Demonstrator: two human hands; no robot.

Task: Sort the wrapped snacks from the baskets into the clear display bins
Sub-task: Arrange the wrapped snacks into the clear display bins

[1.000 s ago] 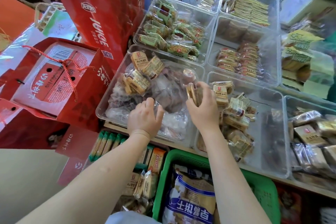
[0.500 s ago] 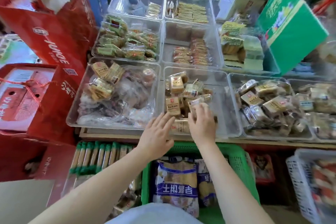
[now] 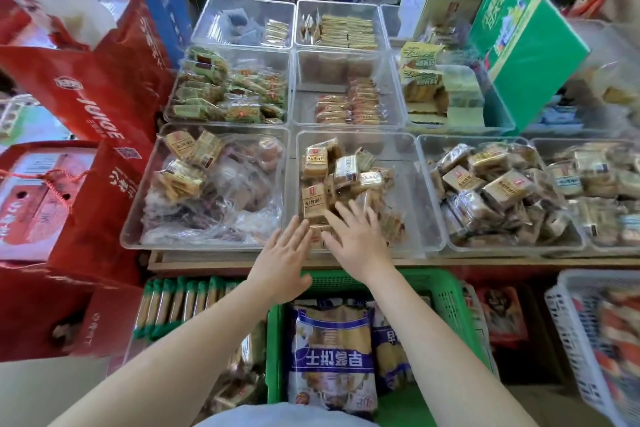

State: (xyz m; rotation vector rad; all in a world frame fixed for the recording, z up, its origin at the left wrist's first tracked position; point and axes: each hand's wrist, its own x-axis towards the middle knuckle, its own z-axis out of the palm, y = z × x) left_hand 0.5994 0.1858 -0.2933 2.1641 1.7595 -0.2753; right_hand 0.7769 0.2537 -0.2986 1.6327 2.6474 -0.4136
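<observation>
Wrapped snacks (image 3: 341,180) in tan and gold packets lie heaped in the middle clear bin (image 3: 408,163) of the row along the desk's near edge, and both hands reach over that bin's front wall. The right hand (image 3: 358,239) is spread flat with straight fingers resting on the near packets, holding none. The left hand (image 3: 282,260) lies just beside it at the bin's front left corner, fingers straight and together, also holding nothing. To the left, another bin (image 3: 138,218) holds gold packets on top of clear-wrapped ones; to the right, a third bin (image 3: 433,211) is piled with similar snacks. Bins further back hold green packets (image 3: 225,94) and orange ones (image 3: 353,104). Below the desk's near edge stands a green basket (image 3: 446,298) with a blue-and-white bag (image 3: 332,354) in it, between the forearms.
</observation>
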